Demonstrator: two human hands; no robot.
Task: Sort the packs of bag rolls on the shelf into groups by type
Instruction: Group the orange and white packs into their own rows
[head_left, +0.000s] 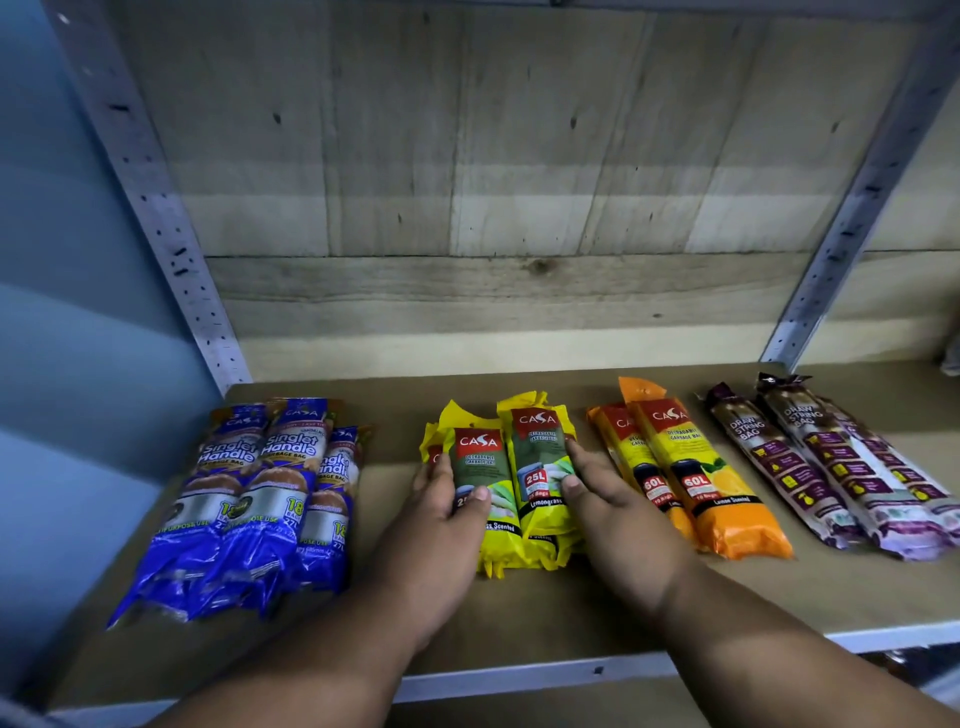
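Four groups of bag-roll packs lie on the shelf board (519, 613). Blue singlet-handle packs (260, 499) are stacked at the left. Yellow 25L packs (514, 483) sit in the middle. Orange 60L packs (691, 478) come after them, and purple drawstring packs (831, 467) are at the right. My left hand (447, 509) lies against the left side of the yellow group, thumb on top of a pack. My right hand (602, 499) presses the group's right side with straight fingers, thumb on top. The hands hide the lower sides of the yellow packs.
A wood-plank back wall (493, 208) closes the shelf behind. Grey perforated metal uprights stand at the left (171, 249) and right (852, 218). The shelf's pale front edge (519, 675) runs below my wrists. Bare board shows behind and in front of the packs.
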